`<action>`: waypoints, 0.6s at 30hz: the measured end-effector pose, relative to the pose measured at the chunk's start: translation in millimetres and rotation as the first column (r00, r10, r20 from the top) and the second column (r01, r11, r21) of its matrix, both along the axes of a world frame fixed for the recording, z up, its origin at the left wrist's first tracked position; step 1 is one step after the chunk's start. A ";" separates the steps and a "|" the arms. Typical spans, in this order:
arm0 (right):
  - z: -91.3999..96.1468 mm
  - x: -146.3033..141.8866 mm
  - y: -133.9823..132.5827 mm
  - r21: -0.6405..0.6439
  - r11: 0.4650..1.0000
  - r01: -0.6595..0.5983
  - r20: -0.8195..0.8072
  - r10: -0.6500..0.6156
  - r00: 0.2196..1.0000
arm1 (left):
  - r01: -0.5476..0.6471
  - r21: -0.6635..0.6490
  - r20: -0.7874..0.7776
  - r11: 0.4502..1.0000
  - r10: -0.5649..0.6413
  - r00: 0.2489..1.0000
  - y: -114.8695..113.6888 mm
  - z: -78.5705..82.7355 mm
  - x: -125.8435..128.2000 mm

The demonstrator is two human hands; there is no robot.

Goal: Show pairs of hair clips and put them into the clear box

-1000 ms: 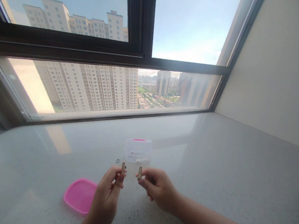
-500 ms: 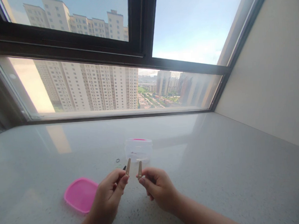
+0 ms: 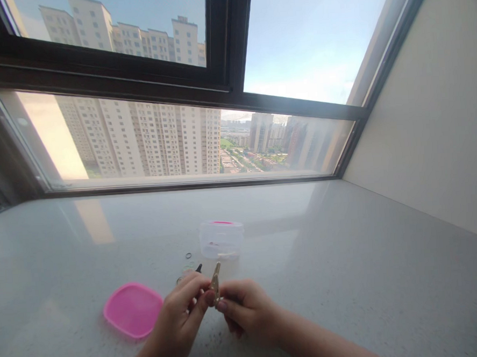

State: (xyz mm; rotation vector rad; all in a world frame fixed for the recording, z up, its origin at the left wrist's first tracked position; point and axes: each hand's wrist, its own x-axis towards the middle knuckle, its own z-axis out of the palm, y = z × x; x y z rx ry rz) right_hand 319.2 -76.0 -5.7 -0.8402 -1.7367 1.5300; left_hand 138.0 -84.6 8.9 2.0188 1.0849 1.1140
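Two small tan clip-like pieces [image 3: 215,281] stand pressed together between my hands, low in the middle of the view. My left hand [image 3: 182,319] pinches one from the left, and my right hand [image 3: 246,310] pinches the other from the right. Fingers of both hands are closed round them. Just beyond stands a small clear plastic box [image 3: 221,240] with no lid, holding a few small bits. Its pink lid [image 3: 132,309] lies flat on the sill to the left of my left hand.
A tiny dark ring [image 3: 188,255] and a small black item [image 3: 198,267] lie on the pale stone sill [image 3: 348,258] between my hands and the box. The window frame [image 3: 190,184] bounds the far side, and a wall [image 3: 433,134] rises at the right.
My hands have come together and dropped a little towards me. The two tan pieces, held apart a second ago, now touch each other.
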 end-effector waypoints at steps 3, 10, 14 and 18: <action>0.1 -0.4 0.4 -0.001 1.000 -0.001 -0.005 0.001 1.000 | 0.040 0.032 0.005 0.999 -0.040 0.999 -0.2 1.0 -0.2; -2.4 -2.2 2.6 -0.073 0.996 0.045 -0.052 -0.049 0.997 | 0.024 0.045 -0.033 0.999 -0.022 0.999 3.3 -4.5 -1.6; -4.8 -0.6 5.6 -0.148 0.988 0.045 -0.089 -0.059 0.994 | -0.006 0.055 -0.071 0.998 0.010 0.997 6.2 -7.6 -2.8; -4.7 0.0 6.5 -0.183 0.983 0.031 -0.103 -0.050 0.993 | -0.011 0.088 -0.121 0.996 0.022 0.992 6.6 -7.5 -3.9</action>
